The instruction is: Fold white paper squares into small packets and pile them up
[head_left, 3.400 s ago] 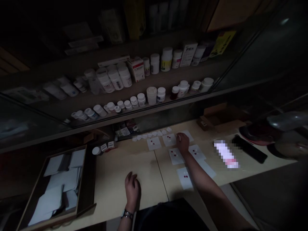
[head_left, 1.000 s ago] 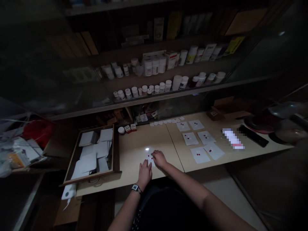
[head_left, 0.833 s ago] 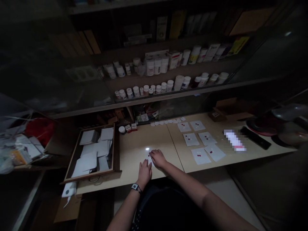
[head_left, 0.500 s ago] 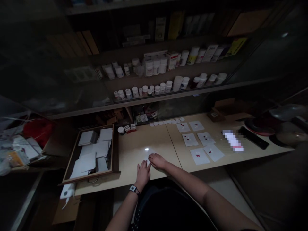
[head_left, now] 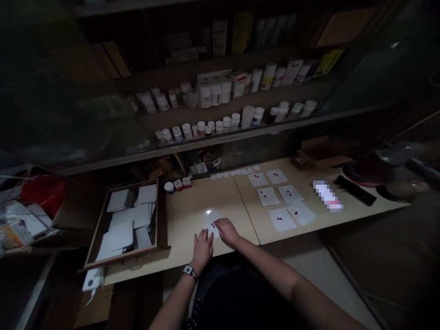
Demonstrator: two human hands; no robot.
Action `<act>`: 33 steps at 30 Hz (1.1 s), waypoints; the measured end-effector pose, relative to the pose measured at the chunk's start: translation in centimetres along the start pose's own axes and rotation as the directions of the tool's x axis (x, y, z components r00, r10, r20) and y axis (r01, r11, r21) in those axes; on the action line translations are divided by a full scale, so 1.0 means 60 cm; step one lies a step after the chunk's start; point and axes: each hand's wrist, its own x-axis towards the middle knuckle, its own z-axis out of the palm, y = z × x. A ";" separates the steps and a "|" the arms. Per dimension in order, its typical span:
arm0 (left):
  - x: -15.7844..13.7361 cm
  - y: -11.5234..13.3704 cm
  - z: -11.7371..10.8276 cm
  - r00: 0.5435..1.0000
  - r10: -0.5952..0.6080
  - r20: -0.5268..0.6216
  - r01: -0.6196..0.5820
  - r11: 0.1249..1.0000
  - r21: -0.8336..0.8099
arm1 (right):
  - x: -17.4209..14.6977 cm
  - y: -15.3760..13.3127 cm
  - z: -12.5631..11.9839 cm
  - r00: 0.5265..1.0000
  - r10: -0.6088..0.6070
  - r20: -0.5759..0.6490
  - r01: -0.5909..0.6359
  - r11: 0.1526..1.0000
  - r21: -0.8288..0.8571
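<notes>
A small white sheet of paper (head_left: 212, 217) lies on the table in front of me, with a few red pills (head_left: 212, 225) on it. My left hand (head_left: 202, 247) rests at its lower left edge, fingers stretched out and slightly spread. From the right, my right hand (head_left: 227, 232) has its bent fingers closed at the sheet's right edge, close beside the pills. Its thumb tip is hard to make out. To the right, several more white paper squares (head_left: 282, 223) lie flat in two columns, each bearing red and pale pills.
An open drawer (head_left: 161, 220) full of white paper packets juts out at left. A white jar (head_left: 168, 187) and small boxes (head_left: 182, 183) stand behind. White round pieces (head_left: 225, 174) line the back edge. A black phone (head_left: 355, 190) and cardboard box (head_left: 319, 153) lie right; shelves hold medicine bottles (head_left: 247, 117).
My hands have drawn slightly apart, the right one moving a little right. The red pills on the sheet between them now show. The whole view has shifted slightly.
</notes>
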 end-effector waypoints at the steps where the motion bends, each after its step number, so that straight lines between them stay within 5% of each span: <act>1: 0.003 -0.002 -0.003 1.000 0.028 -0.007 -0.028 0.999 0.018 | -0.002 0.003 0.001 1.000 0.016 -0.009 -0.016 1.000 0.010; 6: 0.033 -0.025 -0.017 0.974 0.228 -0.014 -0.227 0.972 0.063 | -0.014 0.020 0.005 0.998 0.048 -0.033 -0.045 0.995 0.084; 10: 0.067 -0.047 -0.019 0.917 0.389 0.090 -0.394 0.918 0.046 | -0.020 0.031 0.010 0.998 0.060 -0.032 -0.056 0.991 0.123; 23: 0.096 -0.069 -0.015 0.867 0.489 0.095 -0.494 0.868 0.043 | -0.026 0.043 -0.009 0.999 -0.031 0.032 0.029 0.996 0.080; 28: 0.090 -0.063 -0.009 0.917 0.396 0.056 -0.394 0.918 -0.037 | -0.027 0.027 0.000 0.999 0.031 0.038 -0.030 0.999 -0.024; 33: 0.076 -0.047 0.000 0.975 0.167 -0.146 -0.195 0.959 -0.207 | -0.021 0.014 0.009 0.987 0.158 0.013 -0.158 0.986 -0.049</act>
